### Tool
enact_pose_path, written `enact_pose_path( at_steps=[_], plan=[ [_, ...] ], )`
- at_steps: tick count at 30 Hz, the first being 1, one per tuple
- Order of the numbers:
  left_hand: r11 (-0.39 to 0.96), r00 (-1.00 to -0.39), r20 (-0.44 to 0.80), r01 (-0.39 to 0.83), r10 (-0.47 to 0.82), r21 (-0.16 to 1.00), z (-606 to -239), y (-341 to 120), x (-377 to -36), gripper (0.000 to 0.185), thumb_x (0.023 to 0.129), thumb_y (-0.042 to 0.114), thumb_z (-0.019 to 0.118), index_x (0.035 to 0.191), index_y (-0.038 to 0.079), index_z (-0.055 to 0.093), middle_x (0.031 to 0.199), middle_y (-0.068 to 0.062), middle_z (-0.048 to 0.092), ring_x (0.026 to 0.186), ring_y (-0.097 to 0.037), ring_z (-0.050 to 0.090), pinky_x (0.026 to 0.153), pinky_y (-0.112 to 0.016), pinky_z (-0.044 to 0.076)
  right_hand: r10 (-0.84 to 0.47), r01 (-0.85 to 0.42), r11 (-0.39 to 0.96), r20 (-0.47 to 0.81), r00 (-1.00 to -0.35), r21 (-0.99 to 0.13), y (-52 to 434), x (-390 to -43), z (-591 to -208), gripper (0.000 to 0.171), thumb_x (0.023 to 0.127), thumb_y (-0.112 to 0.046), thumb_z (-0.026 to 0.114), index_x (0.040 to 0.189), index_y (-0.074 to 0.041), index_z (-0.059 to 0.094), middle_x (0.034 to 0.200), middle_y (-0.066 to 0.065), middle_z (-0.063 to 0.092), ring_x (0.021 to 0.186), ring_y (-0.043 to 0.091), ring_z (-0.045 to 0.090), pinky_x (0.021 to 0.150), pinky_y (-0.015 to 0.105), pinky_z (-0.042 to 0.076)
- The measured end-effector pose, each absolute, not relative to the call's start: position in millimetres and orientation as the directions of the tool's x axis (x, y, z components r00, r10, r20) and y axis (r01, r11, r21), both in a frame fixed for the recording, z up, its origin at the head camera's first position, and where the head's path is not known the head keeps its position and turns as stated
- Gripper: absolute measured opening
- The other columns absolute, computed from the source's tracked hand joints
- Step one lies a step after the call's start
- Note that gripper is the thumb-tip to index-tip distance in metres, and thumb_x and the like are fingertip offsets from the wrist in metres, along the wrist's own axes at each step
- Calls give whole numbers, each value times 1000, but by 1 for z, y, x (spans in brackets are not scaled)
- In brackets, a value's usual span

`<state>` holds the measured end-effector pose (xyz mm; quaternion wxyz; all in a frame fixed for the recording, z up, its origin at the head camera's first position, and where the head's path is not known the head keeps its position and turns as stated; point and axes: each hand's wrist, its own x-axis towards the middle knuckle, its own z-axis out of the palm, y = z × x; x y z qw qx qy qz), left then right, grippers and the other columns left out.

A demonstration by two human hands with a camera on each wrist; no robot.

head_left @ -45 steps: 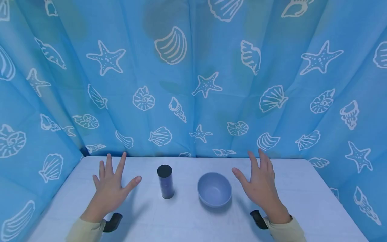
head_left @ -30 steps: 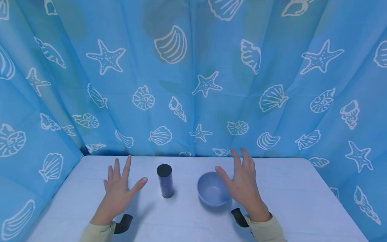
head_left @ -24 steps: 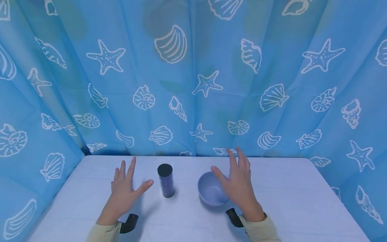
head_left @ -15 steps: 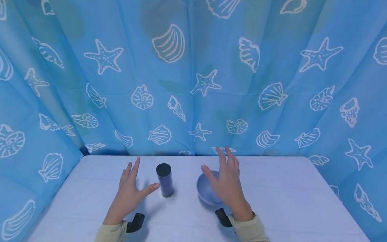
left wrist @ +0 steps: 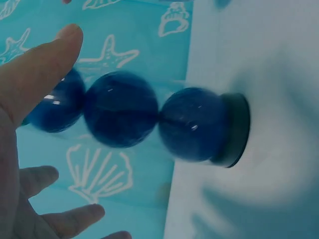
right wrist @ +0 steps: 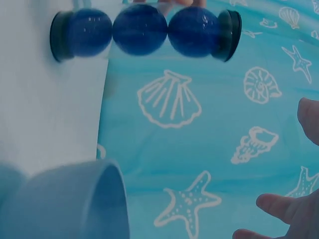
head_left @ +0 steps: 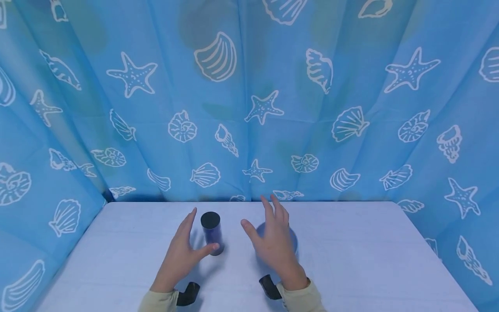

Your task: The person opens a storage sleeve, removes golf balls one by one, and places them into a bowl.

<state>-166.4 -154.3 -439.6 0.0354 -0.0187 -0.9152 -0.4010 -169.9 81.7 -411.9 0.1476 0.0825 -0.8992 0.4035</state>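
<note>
A clear tube (head_left: 212,232) with black caps stands upright on the pale worktop (head_left: 370,260), holding three dark blue balls (left wrist: 121,108) stacked in a row. The left hand (head_left: 182,253) sits just left of the tube, fingers straight and spread, thumb tip reaching toward the tube's base; its grip is apart and holds nothing. I cannot tell whether the thumb touches the tube. To the right of the tube lies a blue bowl (head_left: 292,239), and the right hand (head_left: 273,245) hovers over it, fingers loosely spread, its grip also apart and empty. Behind the tube hangs a blue curtain (head_left: 249,99) printed with white shells and starfish.
</note>
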Motion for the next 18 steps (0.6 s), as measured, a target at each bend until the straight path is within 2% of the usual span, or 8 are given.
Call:
enact_pose_path(
  at_steps=[10, 14, 18],
  plan=[
    [614, -998, 71, 56, 0, 787, -451, -142, -169, 108, 77, 40, 88, 159, 11, 26, 158, -21, 35, 144, -43, 34, 113, -63, 30, -54, -306, 623, 351, -935, -720, 73, -167, -418, 78, 95, -49, 64, 155, -8, 34, 162, 19, 22, 148, 40, 19, 110, 68, 29],
    [585, -995, 99, 81, 1, 807, -458, -139, -171, 96, 79, 32, 87, 155, 8, 34, 151, -18, 47, 138, -41, 44, 111, -63, 32, -68, -325, 604, 359, -931, -728, 69, -167, -419, 77, 96, -49, 63, 155, -8, 36, 161, 17, 24, 147, 38, 23, 111, 67, 29],
    [582, -989, 145, 128, 17, 803, -462, -135, -172, 83, 82, 28, 85, 148, 4, 41, 143, -21, 54, 130, -43, 53, 105, -62, 42, -81, -338, 591, 363, -928, -732, 65, -166, -421, 76, 97, -51, 62, 154, -9, 35, 162, 15, 25, 147, 35, 23, 112, 65, 29]
  ],
)
